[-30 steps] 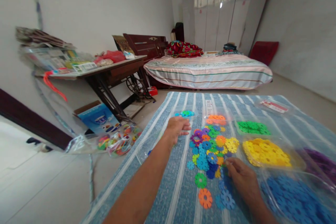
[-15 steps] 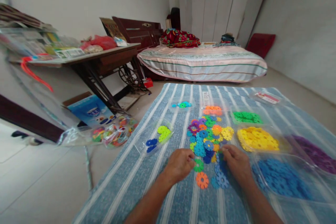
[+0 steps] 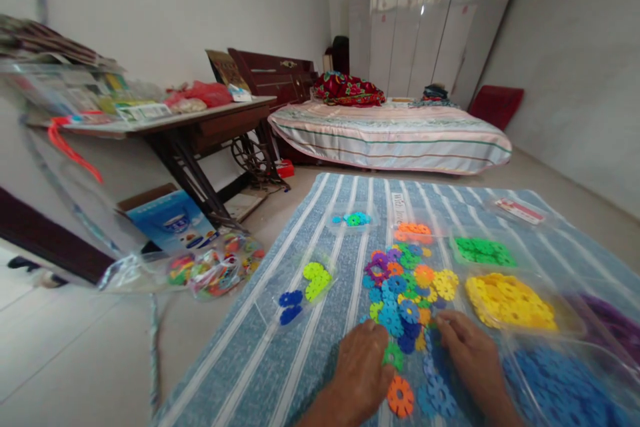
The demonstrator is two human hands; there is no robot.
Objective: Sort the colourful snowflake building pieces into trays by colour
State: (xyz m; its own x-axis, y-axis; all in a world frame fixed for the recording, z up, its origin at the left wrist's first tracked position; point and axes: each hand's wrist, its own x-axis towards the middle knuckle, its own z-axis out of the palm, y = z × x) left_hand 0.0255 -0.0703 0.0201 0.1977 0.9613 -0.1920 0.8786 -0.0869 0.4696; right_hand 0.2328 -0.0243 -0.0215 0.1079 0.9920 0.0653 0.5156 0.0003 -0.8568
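My left hand [image 3: 361, 367] lies on a blue striped mat [image 3: 300, 360], its fingertips pinching a green snowflake disc [image 3: 396, 355]. My right hand [image 3: 469, 350] rests beside it, fingers curled on blue discs [image 3: 436, 395] at the near edge of a mixed pile of coloured discs [image 3: 405, 280]; whether it holds one is hidden. An orange disc [image 3: 400, 397] lies between my wrists. Sorted heaps sit in clear bags: yellow [image 3: 510, 300], green [image 3: 483, 250], blue [image 3: 565, 387], purple [image 3: 615, 323] and orange [image 3: 414, 232].
Lime discs [image 3: 314, 279] and dark blue discs [image 3: 290, 297] lie left of the pile, and a few cyan ones [image 3: 357, 219] farther back. A bag of toys [image 3: 210, 270] and a blue box [image 3: 170, 223] lie on the floor near a sewing table [image 3: 200, 127]. A bed [image 3: 390, 137] stands behind.
My left hand came back from the far cyan discs to the near edge of the pile, at the green disc. My right hand stayed at the blue discs. The view shifted.
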